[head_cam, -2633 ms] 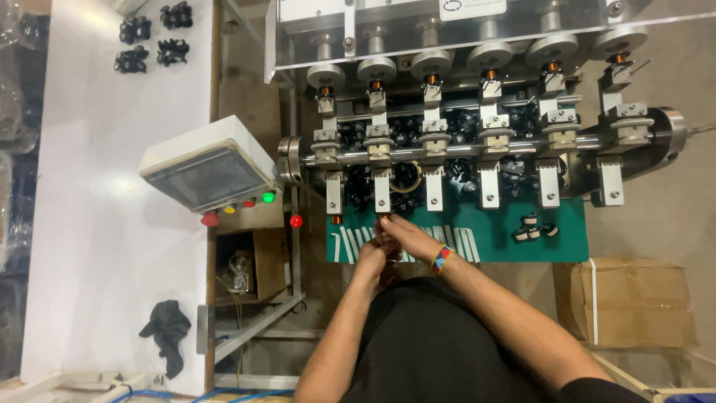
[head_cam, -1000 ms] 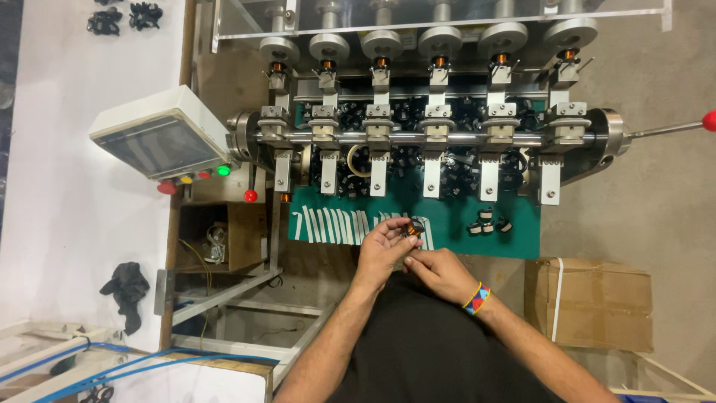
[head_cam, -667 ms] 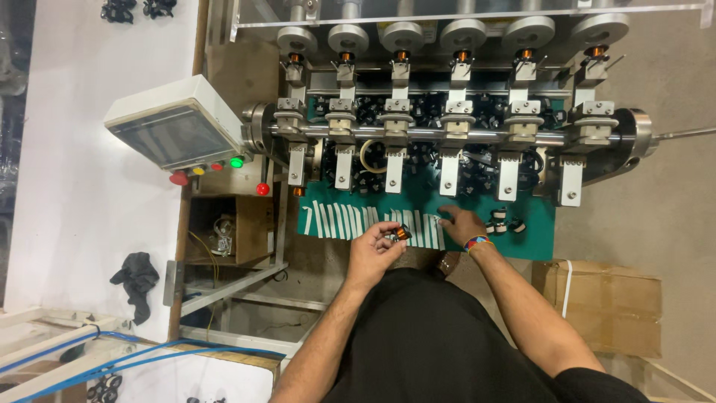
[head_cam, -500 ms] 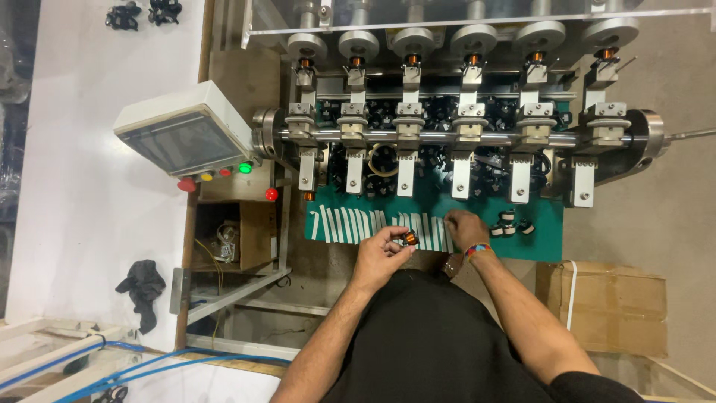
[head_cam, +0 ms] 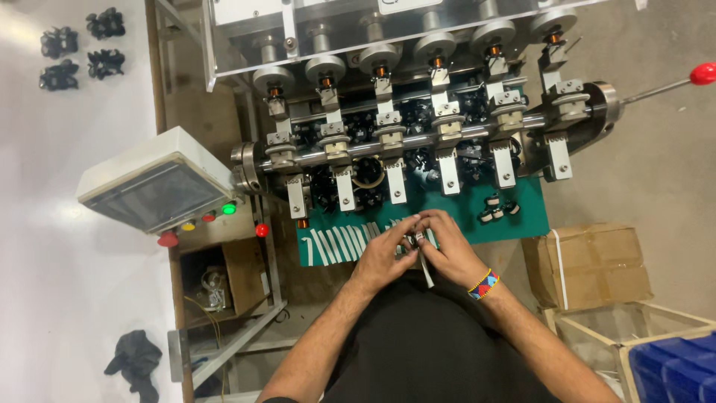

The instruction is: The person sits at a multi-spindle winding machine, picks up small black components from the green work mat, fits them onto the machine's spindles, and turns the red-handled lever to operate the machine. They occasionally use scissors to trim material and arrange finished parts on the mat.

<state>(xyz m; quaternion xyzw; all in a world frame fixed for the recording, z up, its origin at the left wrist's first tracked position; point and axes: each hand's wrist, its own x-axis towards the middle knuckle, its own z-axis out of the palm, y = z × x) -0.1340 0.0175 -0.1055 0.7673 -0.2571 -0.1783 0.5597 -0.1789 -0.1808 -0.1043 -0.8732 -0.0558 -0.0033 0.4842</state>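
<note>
Closest to me, both hands meet just above the person's lap at the near edge of the green mat [head_cam: 522, 216]: the left hand [head_cam: 384, 257] is curled with its fingertips pinched on a small dark coil part [head_cam: 412, 240], and the right hand [head_cam: 447, 250], a beaded band at its wrist, closes on the same part from the other side while a white strip [head_cam: 425, 270] hangs down from between the fingers. The part sits right between the two sets of fingertips, too small to make out in detail. To do this well, I would say the left hand should keep the part steady and square while the right draws the strip snug and flat, with no twist or slack. Just beyond the hands, more white strips [head_cam: 335, 245] lie side by side on the mat, within easy reach. A little further right, a few small finished-looking coils [head_cam: 498, 209] stand together. Past them the winding machine [head_cam: 418, 134] spans the bench with its row of spindles, and the control box [head_cam: 153, 190] sits to the left.
</note>
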